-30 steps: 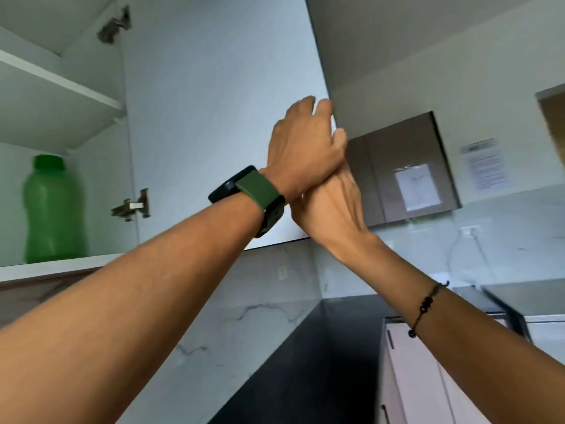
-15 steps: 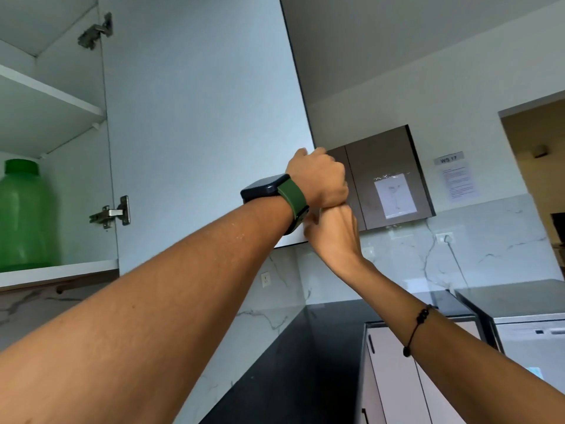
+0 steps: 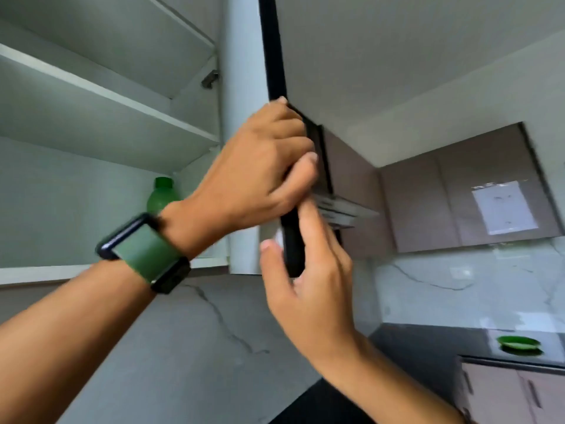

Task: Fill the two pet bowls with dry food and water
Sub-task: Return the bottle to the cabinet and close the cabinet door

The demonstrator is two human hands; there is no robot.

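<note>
While both hands hold the dark edge of the white cupboard door [image 3: 244, 148], left hand [image 3: 260, 166] curled in a closed grip round it and right hand [image 3: 308, 289] pinching it below, the green plastic bottle [image 3: 162, 195] at nine o'clock looks light, smooth, best gripped mid-body.

Home kitchen, wall cabinets [image 3: 452, 191], marble backsplash [image 3: 458, 289], dark countertop [image 3: 428, 341]

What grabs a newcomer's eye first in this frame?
Both hands at centre frame: the left hand, with a green-strapped watch on its wrist, grips the dark edge of the open cabinet door, and the right hand holds the same edge just below. Behind the left wrist, a green bottle stands on the cabinet's bottom shelf. At the far lower right, a green bowl sits on the counter.
</note>
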